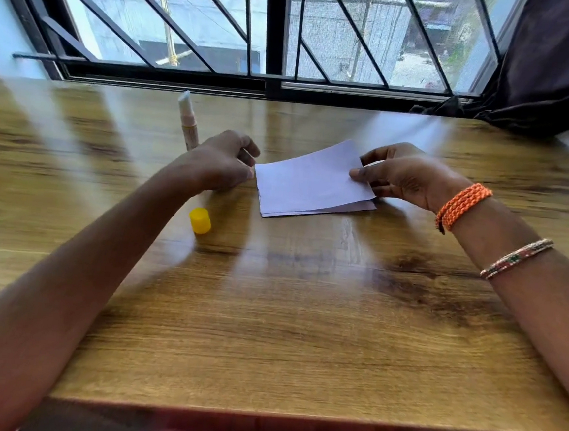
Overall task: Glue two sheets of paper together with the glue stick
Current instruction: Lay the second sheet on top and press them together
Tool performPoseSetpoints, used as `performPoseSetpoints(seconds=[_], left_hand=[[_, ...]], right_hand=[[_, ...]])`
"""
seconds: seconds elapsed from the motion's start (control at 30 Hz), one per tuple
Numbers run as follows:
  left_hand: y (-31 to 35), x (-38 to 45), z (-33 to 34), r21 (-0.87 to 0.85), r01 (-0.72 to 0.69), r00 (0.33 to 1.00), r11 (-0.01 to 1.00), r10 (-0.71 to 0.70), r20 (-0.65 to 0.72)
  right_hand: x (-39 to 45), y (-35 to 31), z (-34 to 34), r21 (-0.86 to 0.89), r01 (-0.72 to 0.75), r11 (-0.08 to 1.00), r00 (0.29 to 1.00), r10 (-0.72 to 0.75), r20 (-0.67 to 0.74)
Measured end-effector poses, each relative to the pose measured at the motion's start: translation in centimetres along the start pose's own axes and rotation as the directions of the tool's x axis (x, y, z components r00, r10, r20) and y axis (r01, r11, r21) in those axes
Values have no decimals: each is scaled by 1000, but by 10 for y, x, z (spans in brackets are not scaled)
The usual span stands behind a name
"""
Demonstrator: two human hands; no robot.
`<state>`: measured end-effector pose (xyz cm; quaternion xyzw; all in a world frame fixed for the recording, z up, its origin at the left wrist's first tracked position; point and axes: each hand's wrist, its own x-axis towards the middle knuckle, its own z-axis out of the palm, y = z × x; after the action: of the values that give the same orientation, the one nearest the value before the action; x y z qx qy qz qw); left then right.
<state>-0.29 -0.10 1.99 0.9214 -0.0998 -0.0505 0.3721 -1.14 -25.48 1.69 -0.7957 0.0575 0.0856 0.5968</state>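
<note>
Two white sheets of paper (310, 181) lie stacked on the wooden table (267, 317), the top one lifted at its right edge. My right hand (399, 180) pinches that right edge between thumb and fingers. My left hand (222, 163) rests at the sheets' left edge, fingers curled, touching the corner. The glue stick (188, 121) stands upright and uncapped just behind my left hand. Its yellow cap (200, 220) sits on the table near my left forearm.
A barred window (275, 29) runs along the table's far edge. A dark curtain (557, 67) hangs at the back right. Bare table surface stretches in front of the sheets toward me.
</note>
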Motion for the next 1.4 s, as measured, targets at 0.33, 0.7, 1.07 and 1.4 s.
performPoseSetpoints(seconds=[0.33, 0.7, 1.07, 1.4], left_hand=[[-7, -1, -5, 237, -126, 964, 963, 62, 257], [-8, -1, -6, 208, -66, 948, 976, -4, 318], [-6, -1, -5, 249, -12, 954, 969, -63, 292], [-5, 2, -4, 126, 7, 993, 992, -22, 119]], right_hand=[[0, 3, -1, -27, -1, 1000, 1000, 1, -5], [3, 4, -3, -14, -13, 1000, 1000, 13, -10], [4, 4, -4, 13, -20, 1000, 1000, 20, -10], [6, 3, -5, 18, -42, 999, 998, 43, -37]])
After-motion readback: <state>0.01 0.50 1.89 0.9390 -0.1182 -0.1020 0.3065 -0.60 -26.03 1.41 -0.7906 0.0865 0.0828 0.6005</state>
